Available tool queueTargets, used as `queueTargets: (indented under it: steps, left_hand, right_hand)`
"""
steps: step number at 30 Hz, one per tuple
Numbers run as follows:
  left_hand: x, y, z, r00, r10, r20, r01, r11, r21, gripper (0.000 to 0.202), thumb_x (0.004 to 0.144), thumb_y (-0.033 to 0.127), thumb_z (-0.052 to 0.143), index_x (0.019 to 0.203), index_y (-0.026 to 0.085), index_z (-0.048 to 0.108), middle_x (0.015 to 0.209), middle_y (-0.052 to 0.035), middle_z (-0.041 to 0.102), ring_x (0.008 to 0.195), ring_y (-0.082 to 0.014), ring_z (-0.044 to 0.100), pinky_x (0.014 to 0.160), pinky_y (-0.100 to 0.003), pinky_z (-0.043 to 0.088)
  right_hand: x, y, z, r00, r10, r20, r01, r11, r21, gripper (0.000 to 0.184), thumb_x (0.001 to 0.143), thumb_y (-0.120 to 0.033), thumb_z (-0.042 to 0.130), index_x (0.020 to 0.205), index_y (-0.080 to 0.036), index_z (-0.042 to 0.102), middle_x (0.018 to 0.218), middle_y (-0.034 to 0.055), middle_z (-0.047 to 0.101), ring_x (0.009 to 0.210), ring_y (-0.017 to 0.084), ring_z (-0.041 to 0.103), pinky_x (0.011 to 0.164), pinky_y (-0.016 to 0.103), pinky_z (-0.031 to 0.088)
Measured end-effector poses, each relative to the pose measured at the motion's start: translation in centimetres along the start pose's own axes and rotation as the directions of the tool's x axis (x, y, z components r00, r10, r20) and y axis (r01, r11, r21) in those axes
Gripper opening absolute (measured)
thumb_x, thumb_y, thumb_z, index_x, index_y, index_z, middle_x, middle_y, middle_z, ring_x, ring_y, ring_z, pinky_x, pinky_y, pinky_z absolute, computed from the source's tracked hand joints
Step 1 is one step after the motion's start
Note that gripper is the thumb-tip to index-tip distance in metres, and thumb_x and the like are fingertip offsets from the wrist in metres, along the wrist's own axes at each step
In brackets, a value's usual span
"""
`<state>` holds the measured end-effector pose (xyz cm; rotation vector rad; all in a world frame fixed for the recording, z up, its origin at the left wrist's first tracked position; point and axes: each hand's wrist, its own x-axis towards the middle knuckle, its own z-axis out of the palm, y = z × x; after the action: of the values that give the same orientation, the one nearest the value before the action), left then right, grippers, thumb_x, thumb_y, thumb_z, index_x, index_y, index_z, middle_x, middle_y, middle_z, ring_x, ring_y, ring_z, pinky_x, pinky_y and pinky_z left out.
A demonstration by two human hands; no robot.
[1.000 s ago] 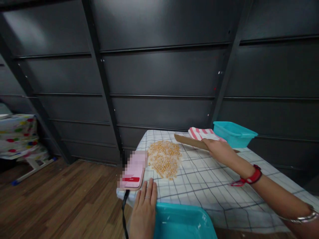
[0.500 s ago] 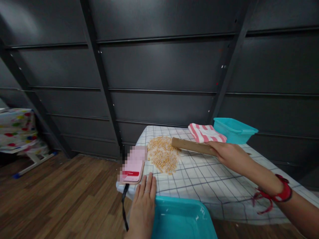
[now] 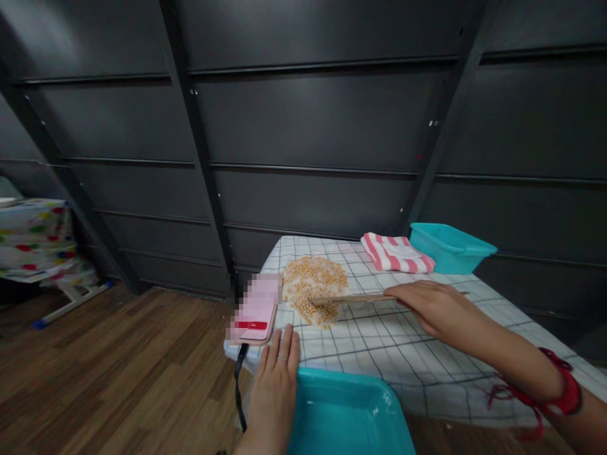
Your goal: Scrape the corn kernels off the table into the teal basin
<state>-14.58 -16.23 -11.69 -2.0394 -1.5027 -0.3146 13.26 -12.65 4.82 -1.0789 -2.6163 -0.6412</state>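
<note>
My right hand [image 3: 434, 309] is closed around one end of a flat wooden strip [image 3: 360, 298], which is turned edge-on to me. The strip's far end sits in the front part of a spread heap of yellow beans [image 3: 315, 278] mixed with fine white grains. My left hand [image 3: 277, 376] lies flat at the front edge of the table, fingers stretched out, beside the rim of a teal tray [image 3: 341, 376]. Whether its thumb touches the tray is hidden. Just beyond the left fingertips is a pink phone [image 3: 258, 309], partly blurred out, with a black strap [image 3: 238, 385].
A checked white cloth [image 3: 379, 341] covers the table. At the back right stand a folded red-and-white striped cloth [image 3: 396, 254] and a teal basin [image 3: 450, 249]. A dark panelled wall [image 3: 313, 126] rises behind. To the left, another table has a dotted cover [image 3: 33, 240].
My right hand has brought the strip toward me through the beans and turned it from broad side to edge. My left hand stays flat in place. The view has shifted slightly.
</note>
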Motion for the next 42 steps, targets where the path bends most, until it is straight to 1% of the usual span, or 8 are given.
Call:
queueTargets:
  steps: [3,5,9,15,22,26,36,42]
  left_hand:
    - [-0.2,0.0,0.1,1.0,0.01,-0.003,-0.01,1.0,0.019,0.051,0.08,0.011,0.039,0.13,0.018,0.048,0.136,-0.0059,0.053,0.124,-0.0187,0.046,0.097,-0.032,0.043]
    - [-0.3,0.0,0.3,1.0,0.01,-0.005,-0.01,1.0,0.028,0.052,0.08,0.009,0.039,0.131,0.018,0.046,0.137,-0.0063,0.051,0.125,-0.019,0.045,0.098,-0.032,0.042]
    - [-0.3,0.0,0.5,1.0,0.004,0.01,-0.004,1.0,0.012,0.053,0.079,0.009,0.038,0.131,0.019,0.046,0.137,-0.0066,0.052,0.125,-0.0185,0.045,0.098,-0.033,0.042]
    - [0.0,-0.1,0.2,1.0,-0.006,0.022,0.006,1.0,-0.001,0.05,0.081,0.012,0.038,0.129,0.021,0.049,0.134,-0.0056,0.055,0.123,-0.0177,0.047,0.096,-0.032,0.044]
    - [0.0,0.1,-0.2,1.0,0.0,0.02,-0.001,0.999,0.036,0.049,0.081,0.01,0.038,0.129,0.017,0.049,0.136,-0.0058,0.052,0.123,-0.0195,0.048,0.096,-0.033,0.044]
    - [0.0,0.2,0.1,0.999,-0.008,0.045,0.009,1.0,-0.001,0.051,0.08,0.01,0.04,0.13,0.018,0.047,0.136,-0.0069,0.052,0.124,-0.0195,0.047,0.097,-0.034,0.044]
    - [0.0,0.2,0.0,0.999,-0.006,0.051,0.005,1.0,0.019,0.054,0.078,0.005,0.037,0.13,0.018,0.047,0.136,-0.0061,0.051,0.123,-0.02,0.048,0.096,-0.035,0.046]
    - [-0.3,0.2,0.4,0.996,-0.012,0.091,0.014,0.999,-0.03,0.059,0.08,0.008,0.037,0.138,0.021,0.033,0.14,-0.0069,0.046,0.129,-0.0197,0.04,0.099,-0.039,0.043]
  right_hand:
    - [-0.1,0.1,-0.1,0.993,-0.049,-0.106,0.047,0.999,-0.026,0.044,0.062,0.003,0.036,0.092,-0.018,0.061,0.084,0.0037,0.072,0.072,0.015,0.066,0.066,0.027,0.052]
    - [0.1,0.0,0.0,0.99,-0.054,-0.132,0.051,0.998,-0.028,0.043,0.064,0.003,0.035,0.092,-0.017,0.061,0.084,0.0039,0.072,0.072,0.015,0.066,0.065,0.027,0.052]
    - [0.3,-0.3,0.2,0.989,-0.073,-0.132,0.07,0.997,-0.023,0.04,0.066,0.003,0.035,0.09,-0.017,0.061,0.083,0.0041,0.072,0.07,0.015,0.066,0.063,0.027,0.053]
    - [-0.5,-0.4,-0.8,0.984,-0.111,-0.139,0.11,0.994,-0.013,0.047,0.062,0.003,0.033,0.094,-0.017,0.06,0.082,0.0041,0.071,0.071,0.014,0.066,0.064,0.025,0.053]
    - [-0.5,-0.7,-0.5,0.977,-0.116,-0.177,0.112,0.993,-0.031,0.042,0.065,0.004,0.033,0.092,-0.015,0.06,0.082,0.0057,0.071,0.071,0.015,0.066,0.064,0.026,0.053]
    - [-0.9,-0.7,-0.2,0.984,-0.114,-0.135,0.113,0.993,-0.013,0.041,0.068,0.002,0.035,0.094,-0.017,0.06,0.084,0.0052,0.071,0.074,0.015,0.066,0.067,0.028,0.053]
    - [-2.1,-0.6,-0.5,0.985,-0.082,-0.154,0.079,0.997,-0.023,0.044,0.065,0.002,0.034,0.094,-0.017,0.06,0.084,0.0052,0.071,0.074,0.015,0.066,0.067,0.027,0.054]
    - [-2.5,-1.0,-0.7,0.983,-0.108,-0.147,0.109,0.994,-0.005,0.045,0.067,0.003,0.033,0.095,-0.017,0.062,0.083,0.0047,0.071,0.073,0.014,0.066,0.066,0.026,0.054]
